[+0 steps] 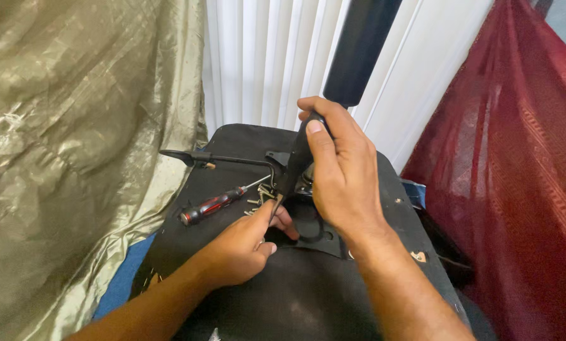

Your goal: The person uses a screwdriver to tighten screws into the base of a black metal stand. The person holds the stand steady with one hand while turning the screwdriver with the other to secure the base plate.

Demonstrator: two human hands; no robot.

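My right hand (338,169) grips a black armrest bracket (299,158) whose padded top (359,50) rises toward the blinds. Its lower end rests on the underside of a black chair seat (295,297). My left hand (245,246) is below it, fingers pinched at the bracket's bottom edge next to a black metal plate (314,237); what the fingers hold is hidden. A red-and-black screwdriver (217,205) lies on the seat just left of my hands, its tip beside several loose screws (258,197). A thin black lever (232,158) sticks out leftward from the seat mechanism.
A shiny olive-gold cloth (75,145) hangs on the left, a dark red cloth (510,170) on the right. White vertical blinds (264,57) stand behind. A blue surface (122,284) shows under the seat's left edge.
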